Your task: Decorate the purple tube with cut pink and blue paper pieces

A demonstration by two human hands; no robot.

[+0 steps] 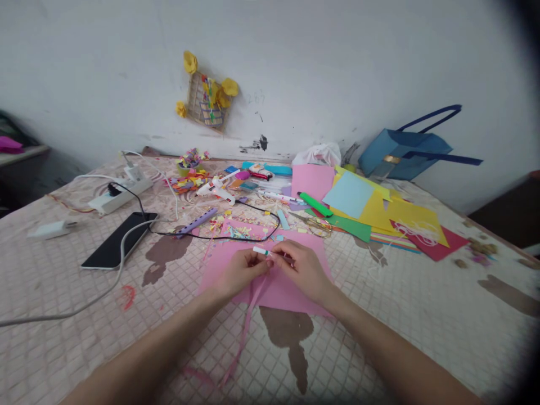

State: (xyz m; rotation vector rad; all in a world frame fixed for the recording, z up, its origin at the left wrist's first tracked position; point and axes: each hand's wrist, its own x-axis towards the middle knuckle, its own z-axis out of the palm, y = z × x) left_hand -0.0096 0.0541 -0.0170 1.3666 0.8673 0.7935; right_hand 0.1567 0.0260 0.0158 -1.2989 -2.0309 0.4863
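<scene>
**Our two hands meet at a small white stick and a pink strip**

We hold our left hand (244, 271) and our right hand (302, 269) close together above a pink sheet (310, 301). The fingers of both hands are bent and pinching, not spread. Between their tips is the white stick (261, 251), which has a green band near its right end. Its pale left end comes out above our left fingers. The pink strip (248, 318) is also at our fingertips, and from there it hangs down toward us, between our forearms. Which fingertip presses the stick and which presses the strip, we cannot tell exactly, because this part is small and blurred.

Just beyond our fingers there are many small paper bits (242, 232) and a black cord (206, 237). Farther beyond, a little to the left, lies a white glue gun (217, 190). To the left of our fingers we see a purple stick (197, 221), and more to the left a dark phone (120, 242). Beyond our fingers to the right are the scissors (315, 224), a green marker (315, 204), a light blue sheet (349, 194) and a yellow sheet (379, 211).
</scene>
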